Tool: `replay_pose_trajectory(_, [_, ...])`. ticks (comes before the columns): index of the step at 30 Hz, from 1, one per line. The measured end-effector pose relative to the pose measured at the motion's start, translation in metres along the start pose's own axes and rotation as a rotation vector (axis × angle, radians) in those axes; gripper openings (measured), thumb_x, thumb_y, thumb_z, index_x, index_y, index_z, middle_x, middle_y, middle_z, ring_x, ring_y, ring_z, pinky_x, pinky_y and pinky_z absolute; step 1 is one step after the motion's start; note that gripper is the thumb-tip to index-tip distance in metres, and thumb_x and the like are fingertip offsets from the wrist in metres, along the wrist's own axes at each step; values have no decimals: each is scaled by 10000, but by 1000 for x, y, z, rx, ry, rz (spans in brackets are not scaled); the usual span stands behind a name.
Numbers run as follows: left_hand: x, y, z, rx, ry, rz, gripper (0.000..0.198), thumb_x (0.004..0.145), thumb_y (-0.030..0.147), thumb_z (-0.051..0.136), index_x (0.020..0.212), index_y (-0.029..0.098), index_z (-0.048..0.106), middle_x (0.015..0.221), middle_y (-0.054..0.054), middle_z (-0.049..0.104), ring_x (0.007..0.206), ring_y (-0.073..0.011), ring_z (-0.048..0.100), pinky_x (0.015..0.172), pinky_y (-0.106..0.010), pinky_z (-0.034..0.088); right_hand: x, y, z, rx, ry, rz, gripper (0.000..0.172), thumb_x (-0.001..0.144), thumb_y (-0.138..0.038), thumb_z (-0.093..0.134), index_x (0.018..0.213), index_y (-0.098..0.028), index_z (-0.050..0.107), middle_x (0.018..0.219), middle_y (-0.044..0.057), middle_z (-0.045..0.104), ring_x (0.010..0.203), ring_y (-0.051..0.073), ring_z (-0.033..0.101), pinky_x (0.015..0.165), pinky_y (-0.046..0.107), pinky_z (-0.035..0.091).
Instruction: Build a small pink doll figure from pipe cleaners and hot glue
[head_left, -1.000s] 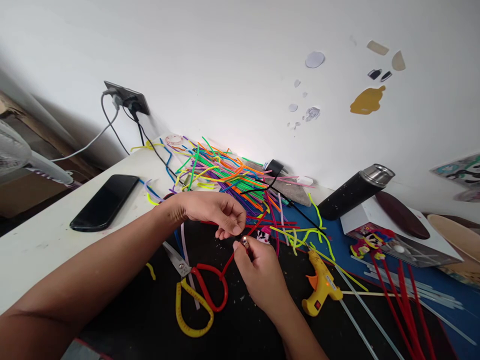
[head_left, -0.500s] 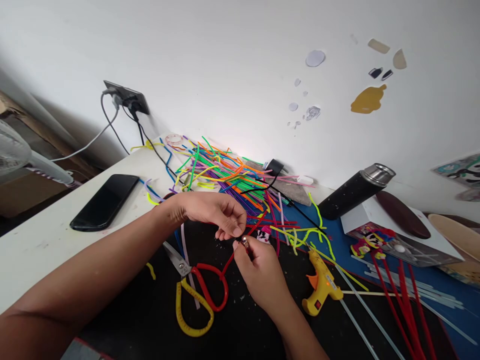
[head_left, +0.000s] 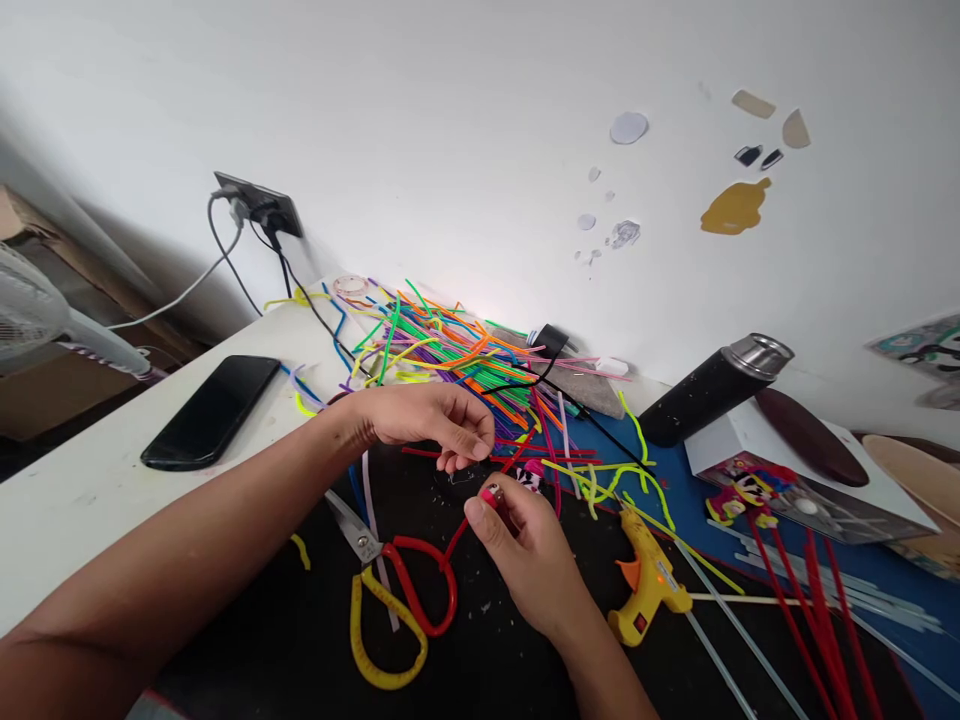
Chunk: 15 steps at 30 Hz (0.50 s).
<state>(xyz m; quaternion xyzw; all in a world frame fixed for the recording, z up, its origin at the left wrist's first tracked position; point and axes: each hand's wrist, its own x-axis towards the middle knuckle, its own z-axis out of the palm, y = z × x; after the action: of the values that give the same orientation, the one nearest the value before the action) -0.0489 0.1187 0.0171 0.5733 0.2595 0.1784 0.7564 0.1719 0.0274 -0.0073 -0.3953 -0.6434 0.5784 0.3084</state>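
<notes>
My right hand (head_left: 525,560) is closed around a small lighter (head_left: 493,493), whose metal top and pinkish-red part show above the thumb. Just up and left of it, my left hand (head_left: 442,425) hangs with its fingers curled and thumb pressed in; whatever is between them is too small or dark to make out. Red-and-yellow-handled scissors (head_left: 390,600) lie below the hands on the black mat (head_left: 480,660). A small pink, black and white figure (head_left: 530,475) lies behind my right hand, partly hidden. Red pipe cleaners (head_left: 517,455) run close by.
A yellow glue gun (head_left: 646,580) and glue sticks (head_left: 720,650) lie to the right. Behind the hands is a heap of coloured pipe cleaners (head_left: 465,350). A phone (head_left: 214,410) lies at left. A black flask (head_left: 712,390) leans by a white box (head_left: 727,445).
My right hand has moved slightly down, away from the left fingers, and more of the lighter's pinkish-red part shows. My left hand stays almost in place. The view has tilted slightly.
</notes>
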Motion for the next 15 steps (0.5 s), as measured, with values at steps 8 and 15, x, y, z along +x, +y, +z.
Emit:
replay_pose_trajectory(8, [0, 1, 2, -3, -9, -14, 282, 834, 376, 879, 840, 142, 722, 672, -7, 690, 563, -102, 611, 557, -177, 503, 0, 1, 1, -24, 39, -42, 471, 1037, -537, 566, 721, -239, 384, 677, -67, 300, 619, 129, 268, 552, 287, 241])
replay_pose_trajectory(15, [1, 3, 5, 0, -15, -11, 278, 840, 375, 875, 834, 139, 728, 660, -2, 678, 551, -98, 598, 546, -176, 489, 2, 5, 5, -66, 119, -7, 449, 1045, -489, 510, 694, -247, 370, 611, -73, 310, 564, 122, 269, 518, 285, 223])
